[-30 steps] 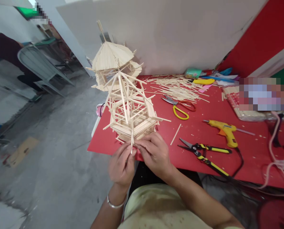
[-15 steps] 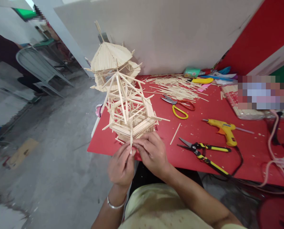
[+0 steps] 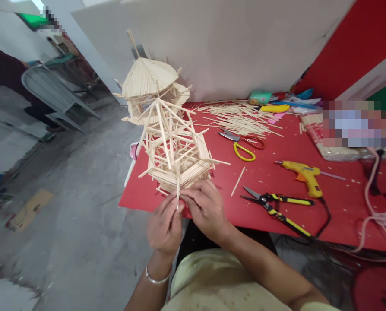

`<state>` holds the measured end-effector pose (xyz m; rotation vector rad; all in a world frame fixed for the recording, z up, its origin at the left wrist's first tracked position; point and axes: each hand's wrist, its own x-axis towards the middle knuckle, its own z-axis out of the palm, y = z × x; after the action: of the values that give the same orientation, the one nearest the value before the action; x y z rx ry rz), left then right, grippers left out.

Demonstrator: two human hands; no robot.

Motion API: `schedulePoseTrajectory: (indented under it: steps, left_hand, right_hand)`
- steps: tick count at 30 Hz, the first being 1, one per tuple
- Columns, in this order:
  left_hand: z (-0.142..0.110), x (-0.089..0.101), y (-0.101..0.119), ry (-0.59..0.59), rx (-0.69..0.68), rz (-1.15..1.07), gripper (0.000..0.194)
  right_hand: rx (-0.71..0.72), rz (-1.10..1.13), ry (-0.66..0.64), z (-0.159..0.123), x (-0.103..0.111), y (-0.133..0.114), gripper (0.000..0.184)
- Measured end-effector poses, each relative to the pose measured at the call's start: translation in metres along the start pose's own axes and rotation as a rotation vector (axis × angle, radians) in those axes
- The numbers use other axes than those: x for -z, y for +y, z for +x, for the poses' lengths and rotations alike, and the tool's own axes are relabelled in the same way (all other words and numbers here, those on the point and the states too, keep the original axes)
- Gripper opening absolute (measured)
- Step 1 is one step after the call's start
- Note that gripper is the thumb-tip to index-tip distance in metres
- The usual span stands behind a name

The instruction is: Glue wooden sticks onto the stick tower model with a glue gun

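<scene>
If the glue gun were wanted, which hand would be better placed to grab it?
Probably the right hand: the glue gun lies out to the right, nearer to it. The left hand is farther off, and both are at the stick frame.

A pale-yellow shirt (image 3: 212,280) is showing brownish spots, a silvery bangle (image 3: 157,281) is circling the left wrist (image 3: 159,260), and seemingly black trousers (image 3: 191,239) are showing below the surface's (image 3: 267,177) near edge.

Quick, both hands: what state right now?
Left hand: closed, pinching the stick jutting from the frame's front.
Right hand: closed, right at that stick; whether it's gripping anything can't be told.
</scene>
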<state>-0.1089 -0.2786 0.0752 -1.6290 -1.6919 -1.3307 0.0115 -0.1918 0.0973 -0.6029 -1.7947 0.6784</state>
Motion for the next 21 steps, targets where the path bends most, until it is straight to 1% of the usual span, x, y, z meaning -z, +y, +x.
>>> schedulePoseTrajectory:
  steps: [5, 10, 15, 21]
  left_hand:
    - [0.0012, -0.0002, 0.0011, 0.022, -0.021, 0.001, 0.035]
    - [0.001, -0.0006, 0.0018, 0.008, -0.009, 0.017, 0.034]
    - [0.0011, -0.0016, 0.0015, 0.019, -0.017, 0.018, 0.032]
    - [0.0008, -0.0009, 0.0014, 0.007, -0.011, 0.013, 0.035]
  right_hand:
    - [-0.017, 0.046, 0.005, 0.0004, -0.0015, 0.0011, 0.019]
    - [-0.03, 0.074, 0.01, -0.0004, -0.003, 0.002, 0.022]
    - [-0.037, 0.074, 0.008, 0.0001, -0.0029, 0.002, 0.021]
    - [-0.039, 0.076, 0.006, 0.0008, -0.0023, 0.0022, 0.021]
